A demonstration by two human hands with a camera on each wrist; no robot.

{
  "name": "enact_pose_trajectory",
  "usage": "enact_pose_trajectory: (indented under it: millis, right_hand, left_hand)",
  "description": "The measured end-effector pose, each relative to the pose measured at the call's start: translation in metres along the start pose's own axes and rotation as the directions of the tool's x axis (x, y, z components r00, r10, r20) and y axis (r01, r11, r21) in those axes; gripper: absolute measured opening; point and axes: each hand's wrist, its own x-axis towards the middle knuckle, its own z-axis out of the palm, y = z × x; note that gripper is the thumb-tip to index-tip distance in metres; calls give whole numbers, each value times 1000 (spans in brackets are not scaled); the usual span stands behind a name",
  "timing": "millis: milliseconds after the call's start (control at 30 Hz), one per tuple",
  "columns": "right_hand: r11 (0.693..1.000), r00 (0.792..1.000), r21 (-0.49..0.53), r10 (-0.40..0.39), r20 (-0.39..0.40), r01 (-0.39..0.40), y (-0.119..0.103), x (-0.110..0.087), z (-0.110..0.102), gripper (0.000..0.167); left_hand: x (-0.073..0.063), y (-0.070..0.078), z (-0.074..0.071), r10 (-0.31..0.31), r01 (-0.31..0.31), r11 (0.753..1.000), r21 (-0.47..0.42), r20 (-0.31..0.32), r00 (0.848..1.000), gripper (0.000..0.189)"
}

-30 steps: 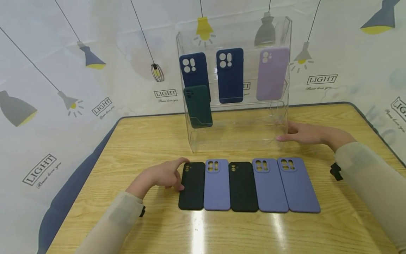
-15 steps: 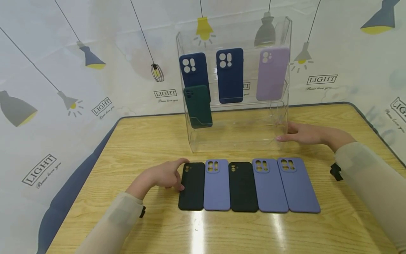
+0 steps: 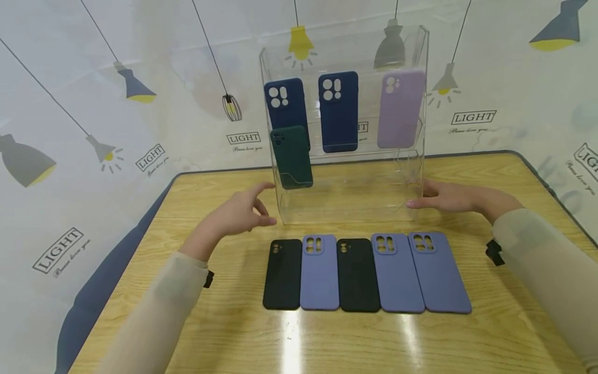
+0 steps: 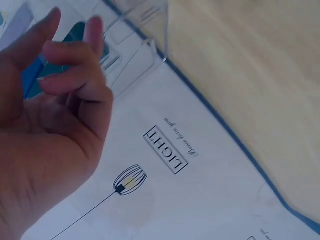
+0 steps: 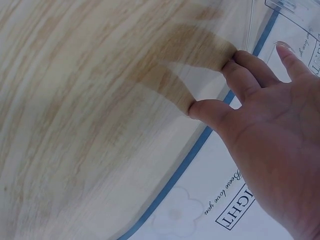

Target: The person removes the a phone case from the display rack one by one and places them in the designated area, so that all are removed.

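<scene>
A clear acrylic display stand [image 3: 350,213] stands on the table. It holds two navy phone cases [image 3: 339,114], a lilac phone case [image 3: 400,111] and a dark green phone case [image 3: 291,158]. My left hand [image 3: 240,210] is beside the stand's lower left edge with nothing in it; whether the fingertips touch the stand is hard to tell. In the left wrist view its fingers [image 4: 72,75] are loosely bent. At the lower right side, my right hand [image 3: 450,196] rests against the stand, thumb toward the front. Its fingertips [image 5: 230,60] meet a surface in the right wrist view.
In front of the stand lies a side-by-side row of two black phone cases [image 3: 282,275] and three lavender phone cases [image 3: 320,275]. The wooden table [image 3: 224,332] meets a lamp-patterned wall covering [image 3: 187,104] along a dark blue edge.
My left hand has left the leftmost black phone case and moved up and away to the stand's left side. The right hand and the cases have stayed put.
</scene>
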Motion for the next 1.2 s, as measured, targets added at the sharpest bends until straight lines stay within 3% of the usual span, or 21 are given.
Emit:
enact_pose_trajectory:
  millis: [67, 133, 267, 367, 700, 767, 867, 1000, 1067, 1133, 1200]
  right_hand:
    - [1000, 1000, 6, 1, -1, -1, 0, 0, 0, 104]
    - [1000, 1000, 12, 2, 2, -2, -1, 0, -1, 104]
    - [1000, 1000, 23, -5, 3, 5, -2, 0, 0, 103]
    - [1000, 1000, 21, 0, 1, 0, -2, -1, 0, 103]
    - [1000, 1000, 9, 16, 3, -16, 0, 0, 0, 106]
    - [1000, 1000, 9, 17, 3, -17, 1, 0, 0, 106]
    - [1000, 1000, 2, 26, -4, -26, 1, 1, -1, 106]
    - [1000, 1000, 4, 24, -2, -24, 2, 1, -1, 104]
    - [1000, 1000, 6, 20, 3, -20, 1, 0, -1, 104]
    - [1000, 1000, 10, 21, 9, -21, 1, 0, -1, 104]
    - [1000, 1000, 12, 20, 10, -20, 0, 1, -1, 104]
  left_hand:
    - [7, 7, -11, 44, -46, 999, -21, -88, 995, 87]
    - [14, 13, -19, 86, -94, 995, -38, -177, 980, 88]
    - [30, 23, -30, 142, -160, 987, -22, -347, 927, 90]
    - [39, 29, -35, 156, -165, 986, 16, -427, 891, 89]
    - [53, 36, -34, 128, -104, 992, 74, -556, 822, 66]
    - [55, 35, -32, 147, -114, 989, 93, -578, 802, 61]
    - [55, 35, -28, 207, -146, 978, 149, -614, 762, 54]
    - [55, 39, -23, 317, -191, 947, 260, -648, 692, 46]
    - [56, 42, -21, 354, -206, 933, 294, -652, 671, 44]
    - [57, 44, -19, 369, -213, 927, 310, -649, 665, 45]
    - [59, 46, -18, 366, -210, 928, 308, -645, 670, 47]
